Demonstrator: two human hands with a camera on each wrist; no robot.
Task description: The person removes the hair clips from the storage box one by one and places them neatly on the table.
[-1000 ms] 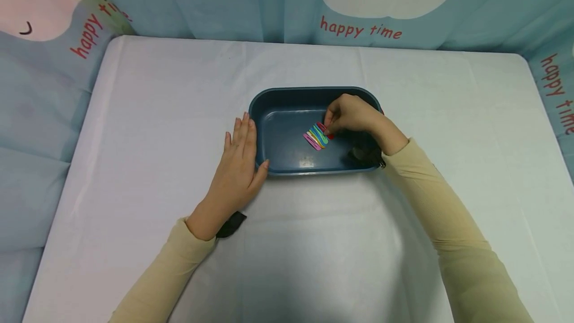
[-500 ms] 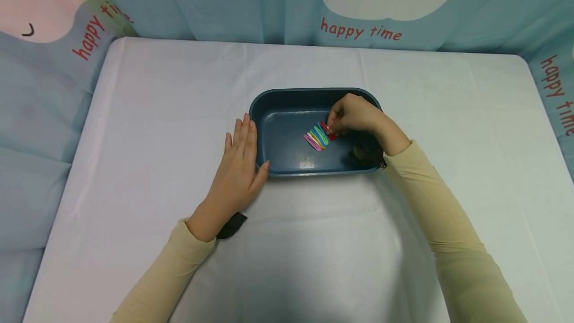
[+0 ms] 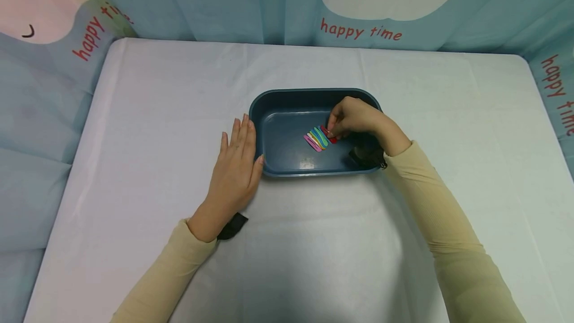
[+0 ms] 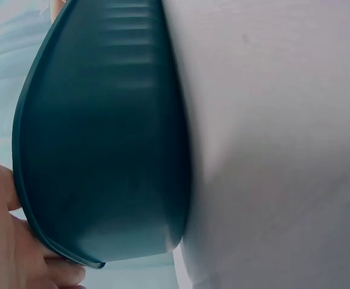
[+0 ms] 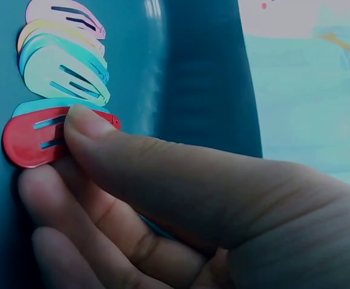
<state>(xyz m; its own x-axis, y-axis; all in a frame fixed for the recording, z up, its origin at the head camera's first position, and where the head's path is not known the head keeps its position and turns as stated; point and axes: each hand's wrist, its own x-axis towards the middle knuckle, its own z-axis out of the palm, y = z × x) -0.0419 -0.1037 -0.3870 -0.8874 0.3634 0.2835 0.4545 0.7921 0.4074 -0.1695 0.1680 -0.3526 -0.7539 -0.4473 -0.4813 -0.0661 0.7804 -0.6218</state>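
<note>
My right hand (image 3: 354,116) is inside a dark blue tray (image 3: 287,169), pinching a red snap hair clip (image 5: 33,141) between thumb and fingers. In the right wrist view the thumb covers the clip's narrow end, and a blue hair clip (image 5: 30,107) peeks out along its edge. Beside it several more hair clips lie overlapping in a row: a pale green one (image 5: 48,69), blue ones, a yellow-orange one (image 5: 33,30) and a pink one (image 5: 48,9). My left hand (image 3: 235,168) rests with straight fingers against the tray's left end.
A white cloth (image 3: 170,113) covers the table under the tray. Blue printed curtains (image 3: 233,4) hang behind and at the sides. A black wrist device (image 3: 233,226) sits under the left wrist, another (image 3: 365,156) under the right.
The right hand and the red clip have shifted slightly toward the near side and right, away from the row. The left thumb has drawn back a little from the tray's near left corner.
</note>
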